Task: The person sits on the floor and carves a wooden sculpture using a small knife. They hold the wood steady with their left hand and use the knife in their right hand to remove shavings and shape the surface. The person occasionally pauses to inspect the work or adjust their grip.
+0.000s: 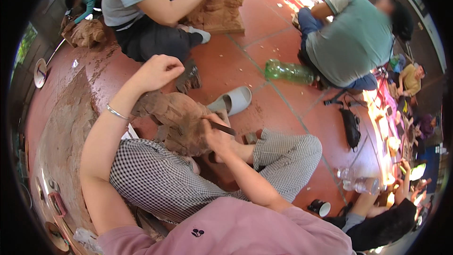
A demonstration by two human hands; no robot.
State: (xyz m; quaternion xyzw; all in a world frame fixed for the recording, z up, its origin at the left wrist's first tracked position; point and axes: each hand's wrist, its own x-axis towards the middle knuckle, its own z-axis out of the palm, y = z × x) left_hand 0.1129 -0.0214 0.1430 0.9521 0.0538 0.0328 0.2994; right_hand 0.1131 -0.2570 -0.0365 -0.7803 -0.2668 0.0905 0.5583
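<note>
The carved wood block [177,120] lies between the person's legs, hemmed in on the near side by checked trousers [155,172]. A pale grey slipper [236,100] sits just beyond its right edge. Farther right, red floor tiles [255,125] with grey joints run out to a green translucent bottle [289,72] on its side, leaving more room there than on the near side.

The block is reddish-brown, matte and uneven, its rounded lumps cut by grooves; small pale chips dot the smooth tiles.

The right hand [218,136] has a narrow grip, closed around 1 dark, flat, straight-edged tool [222,128] at the block's right edge; whether the tool touches wood I cannot tell. The left hand [159,70], with 1 silvery bangle [116,112] down the forearm, is raised past the block's far left side, wrist bent, fingers curled under; I cannot tell how wide its grip is.
</note>
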